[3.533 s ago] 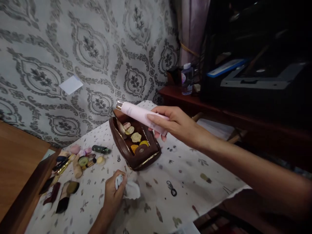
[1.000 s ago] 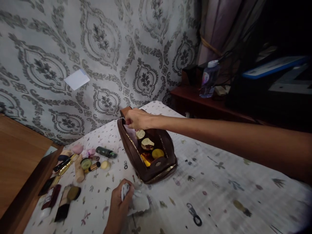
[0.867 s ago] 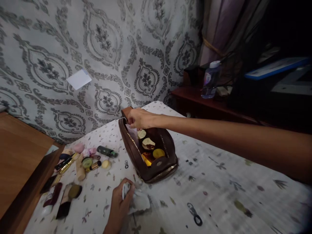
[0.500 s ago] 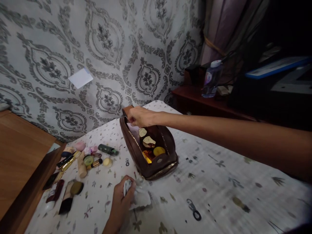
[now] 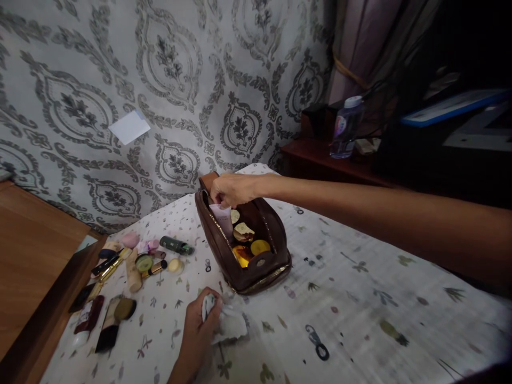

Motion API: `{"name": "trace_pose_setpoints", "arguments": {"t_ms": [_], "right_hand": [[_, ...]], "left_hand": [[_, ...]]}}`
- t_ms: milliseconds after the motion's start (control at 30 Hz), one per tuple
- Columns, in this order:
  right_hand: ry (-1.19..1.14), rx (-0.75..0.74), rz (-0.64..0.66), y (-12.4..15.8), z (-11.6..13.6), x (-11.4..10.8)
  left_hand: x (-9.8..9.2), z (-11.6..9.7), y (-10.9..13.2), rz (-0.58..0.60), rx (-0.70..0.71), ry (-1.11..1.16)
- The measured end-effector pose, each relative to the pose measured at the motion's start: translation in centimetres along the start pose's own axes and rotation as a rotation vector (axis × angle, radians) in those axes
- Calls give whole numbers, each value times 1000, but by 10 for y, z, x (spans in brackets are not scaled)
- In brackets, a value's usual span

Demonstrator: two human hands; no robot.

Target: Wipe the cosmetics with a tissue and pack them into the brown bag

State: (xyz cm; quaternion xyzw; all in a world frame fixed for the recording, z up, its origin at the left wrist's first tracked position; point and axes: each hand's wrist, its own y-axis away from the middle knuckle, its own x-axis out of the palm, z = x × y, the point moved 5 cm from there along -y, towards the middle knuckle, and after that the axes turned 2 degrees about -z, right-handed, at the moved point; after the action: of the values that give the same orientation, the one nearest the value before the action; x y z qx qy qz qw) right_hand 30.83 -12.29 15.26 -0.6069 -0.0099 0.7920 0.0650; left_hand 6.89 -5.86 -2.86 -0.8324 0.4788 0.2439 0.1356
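A dark brown zippered toiletry bag [image 5: 210,226] lies unzipped on the patterned bed sheet. Inside it are several round gold lids, among them a yellow one [image 5: 260,247], and a shiny gold item [image 5: 242,256]. My right hand [image 5: 232,190] reaches across to the bag's far end, its fingers pinched on the top of a pale pink tube [image 5: 223,217] standing in the bag. In front of the bag my left hand [image 5: 204,319] is closed round a crumpled white wipe [image 5: 232,322] resting on the sheet.
Left of the bag lie several cosmetics: a dark green bottle [image 5: 176,245], a pink sponge [image 5: 130,239], a foundation tube [image 5: 133,272], a dark red bottle [image 5: 89,319]. A patterned wall stands behind. A clear water bottle [image 5: 344,128] stands on a red-brown table [image 5: 308,160].
The pale pink tube shows more above the bag's opening under my right hand, and its printed face is turned more to view. My left hand keeps its hold on the wipe.
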Motion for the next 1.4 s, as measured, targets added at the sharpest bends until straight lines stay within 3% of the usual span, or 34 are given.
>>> {"name": "trace_pose_setpoints", "arguments": {"t_ms": [300,433,533,700,800,933,1067,1167,1267,1400], "right_hand": [[44,-16,-43,1,-6,0],[8,78,-139,14,-2,-10],[-4,173,-286,35,14,-24],[-121,163,-469,81,56,-28],[-289,20,-397,107,89,-5],[-439,-220,-122,128,131,51],[-419,-246,38,126,147,106],[-383,-206,96,115,148,132],[-397,-197,124,103,145,146],[-443,-234,104,94,142,163]], "left_hand": [[0,-1,1,-3,37,-11],[0,-5,1,-17,44,-5],[-2,-7,2,-47,30,25],[-10,-7,3,-69,21,86],[-26,-9,1,-132,18,82],[-65,-14,-15,-287,80,-21],[-107,-17,-45,-377,202,-292],[-123,-16,-73,-327,228,-681],[-129,-11,-100,-194,132,-1079],[-127,-10,-127,-13,126,-1231]]}}
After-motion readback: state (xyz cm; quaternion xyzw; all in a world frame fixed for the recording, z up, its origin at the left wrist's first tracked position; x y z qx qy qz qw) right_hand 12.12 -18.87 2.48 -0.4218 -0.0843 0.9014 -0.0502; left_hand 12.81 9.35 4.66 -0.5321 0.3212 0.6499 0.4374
